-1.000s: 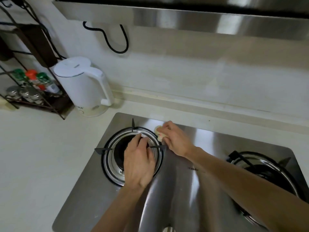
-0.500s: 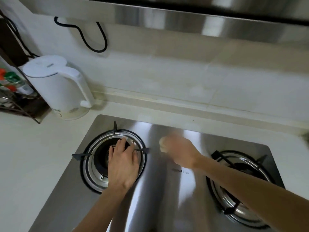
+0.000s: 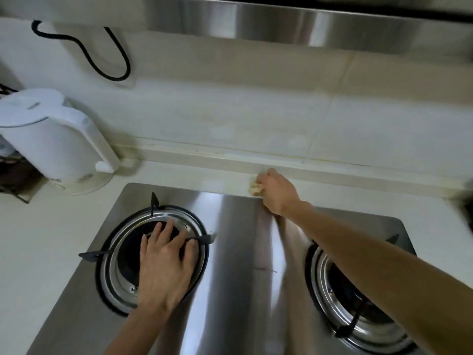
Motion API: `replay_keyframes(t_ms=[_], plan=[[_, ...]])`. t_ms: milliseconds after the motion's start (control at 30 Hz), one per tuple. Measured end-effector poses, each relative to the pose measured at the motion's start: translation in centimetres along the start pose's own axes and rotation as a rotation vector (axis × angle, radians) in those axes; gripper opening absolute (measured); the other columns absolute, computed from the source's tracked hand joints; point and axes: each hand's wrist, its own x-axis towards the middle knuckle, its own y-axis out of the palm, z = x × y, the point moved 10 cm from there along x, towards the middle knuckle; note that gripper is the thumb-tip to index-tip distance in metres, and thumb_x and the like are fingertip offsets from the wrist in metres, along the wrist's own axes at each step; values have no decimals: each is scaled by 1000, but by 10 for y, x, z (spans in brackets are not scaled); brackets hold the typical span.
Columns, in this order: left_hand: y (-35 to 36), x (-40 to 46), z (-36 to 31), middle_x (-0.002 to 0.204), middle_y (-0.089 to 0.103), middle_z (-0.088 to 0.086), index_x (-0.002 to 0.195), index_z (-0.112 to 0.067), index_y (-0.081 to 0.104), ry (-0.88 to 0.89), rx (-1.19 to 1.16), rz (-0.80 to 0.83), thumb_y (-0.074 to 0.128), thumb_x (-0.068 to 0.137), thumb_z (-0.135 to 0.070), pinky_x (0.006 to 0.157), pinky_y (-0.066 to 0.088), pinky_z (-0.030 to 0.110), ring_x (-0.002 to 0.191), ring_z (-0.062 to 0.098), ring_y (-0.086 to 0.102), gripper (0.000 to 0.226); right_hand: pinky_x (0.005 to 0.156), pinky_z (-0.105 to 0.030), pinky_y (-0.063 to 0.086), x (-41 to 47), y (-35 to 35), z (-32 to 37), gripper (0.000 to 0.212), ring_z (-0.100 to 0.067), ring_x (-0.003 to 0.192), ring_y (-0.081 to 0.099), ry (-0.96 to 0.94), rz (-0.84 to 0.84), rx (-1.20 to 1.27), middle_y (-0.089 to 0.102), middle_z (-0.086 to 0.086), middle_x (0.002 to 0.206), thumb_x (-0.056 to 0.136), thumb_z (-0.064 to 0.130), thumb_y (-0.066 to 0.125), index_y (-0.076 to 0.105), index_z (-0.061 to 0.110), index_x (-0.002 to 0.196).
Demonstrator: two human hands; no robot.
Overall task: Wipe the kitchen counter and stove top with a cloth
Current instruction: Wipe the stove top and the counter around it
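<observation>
A steel stove top (image 3: 238, 252) with two gas burners is set into a pale counter (image 3: 38, 247). My right hand (image 3: 276, 193) grips a small wadded pale yellow cloth (image 3: 254, 188). It holds the cloth on the counter strip just behind the stove's back edge, near the wall ledge. Most of the cloth is hidden in my fingers. My left hand (image 3: 166, 262) rests flat, fingers spread, on the left burner (image 3: 153, 257) and its black pan supports.
A white electric kettle (image 3: 53, 142) stands on the counter at the back left, with a dark wire rack (image 3: 12, 175) beside it. The right burner (image 3: 358, 298) lies under my right forearm. A steel range hood (image 3: 281, 24) overhangs; a black cable (image 3: 102, 60) hangs on the wall.
My right hand has carried the cloth from beside the left burner, across the steel, to the counter strip behind the stove. My left hand stays on the left burner. The view has shifted right.
</observation>
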Motion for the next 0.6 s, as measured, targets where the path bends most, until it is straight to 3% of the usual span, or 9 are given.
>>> replay_keyframes(t_ms=[133, 300, 500, 600], plan=[[2, 1, 0, 148, 44, 7, 122, -27, 63, -4, -11, 10, 32, 90, -47, 117, 17, 51, 142, 30, 30, 49, 86, -41, 52, -33, -29, -112, 33, -34, 108, 55, 284, -7, -114, 47, -9, 128, 77, 9, 62, 52, 19, 107], [0, 2, 2, 150, 40, 6, 122, -33, 62, -8, 2, 26, 29, 91, -48, 118, 13, 48, 144, 27, 24, 48, 82, -42, 49, -34, -25, -96, 29, -42, 98, 58, 436, -23, -67, 43, -21, 126, 85, 2, 51, 49, 6, 114], [1, 5, 1, 150, 41, 5, 114, -35, 65, 17, 5, 16, 26, 88, -50, 117, 17, 48, 143, 28, 26, 49, 87, -33, 42, 12, 13, 43, 24, -34, 100, 56, 46, -52, 211, 52, -12, 109, 88, 4, 54, 62, 10, 110], [2, 5, 2, 151, 39, 4, 107, -36, 66, 30, -5, 25, 25, 88, -51, 117, 16, 46, 144, 26, 23, 47, 91, -34, 45, 28, 26, 83, 31, -33, 99, 57, -8, -10, 306, 48, -10, 112, 89, 3, 53, 62, 13, 116]])
